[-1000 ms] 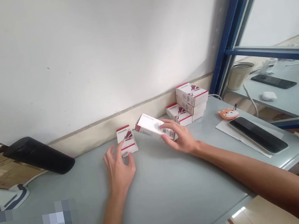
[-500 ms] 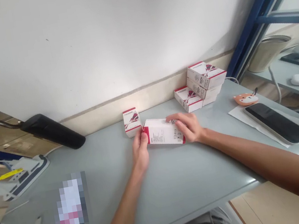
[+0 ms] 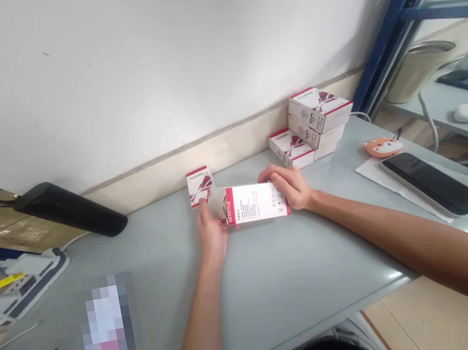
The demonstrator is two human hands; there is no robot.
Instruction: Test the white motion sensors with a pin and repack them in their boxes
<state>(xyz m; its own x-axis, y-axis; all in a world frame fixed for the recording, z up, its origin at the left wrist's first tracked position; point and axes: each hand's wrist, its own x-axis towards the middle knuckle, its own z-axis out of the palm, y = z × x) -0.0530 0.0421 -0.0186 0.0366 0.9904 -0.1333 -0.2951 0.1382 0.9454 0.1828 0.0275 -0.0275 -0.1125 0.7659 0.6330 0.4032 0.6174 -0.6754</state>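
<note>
Box (image 3: 257,201) is between my hands over the desk (image 3: 290,286), its grey flap (image 3: 218,203) out. My right hand (image 3: 293,187) grips one end; my left hand (image 3: 213,236) clasps the flapped end. Opening seems done; what's inside I can't tell. The stacked boxes (image 3: 320,112) look sealed, apparently left untouched.

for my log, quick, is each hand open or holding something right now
Left hand: closed, holding the box near its flap.
Right hand: closed, holding the box's other end.
</note>
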